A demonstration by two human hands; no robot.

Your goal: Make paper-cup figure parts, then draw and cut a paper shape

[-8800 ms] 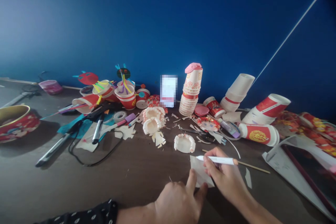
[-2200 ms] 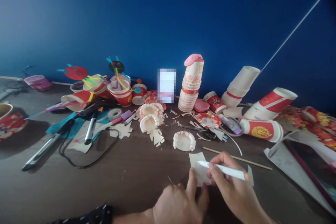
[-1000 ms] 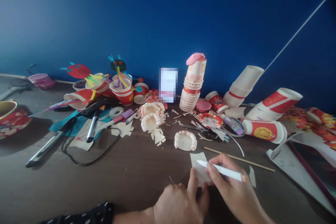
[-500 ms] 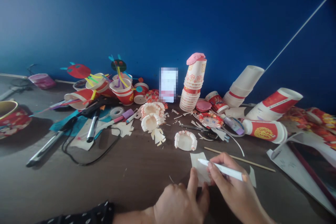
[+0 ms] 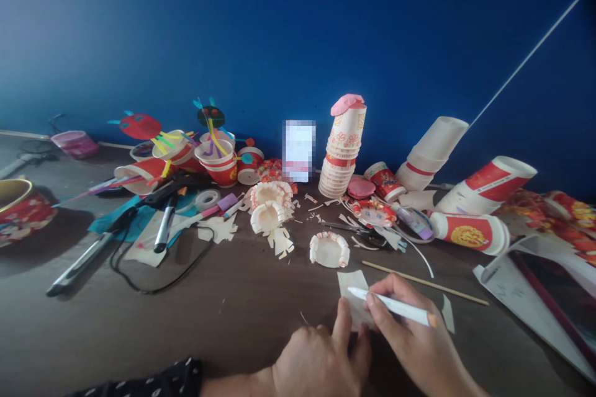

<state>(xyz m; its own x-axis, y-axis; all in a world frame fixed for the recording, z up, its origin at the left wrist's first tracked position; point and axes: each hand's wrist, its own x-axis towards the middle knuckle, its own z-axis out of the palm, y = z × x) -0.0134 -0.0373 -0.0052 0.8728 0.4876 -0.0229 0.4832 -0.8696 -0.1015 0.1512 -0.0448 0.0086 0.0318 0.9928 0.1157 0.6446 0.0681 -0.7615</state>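
Head view: held the paper (image 5: 356, 310) down on the dark, scrap-strewn table (image 5: 233, 329) with the left hand (image 5: 316, 360), forefinger and thumb apart; gripped the white pen (image 5: 395, 306) over it in the right hand (image 5: 419, 335); faced a blue wall (image 5: 261, 31) beyond stacked cups (image 5: 342, 149).

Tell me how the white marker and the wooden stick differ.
The white marker is thick, with an orange end; the wooden stick is thinner and plain tan. The marker is in the right hand, its tip at the piece of paper; the stick lies on the table. Both are long and straight.
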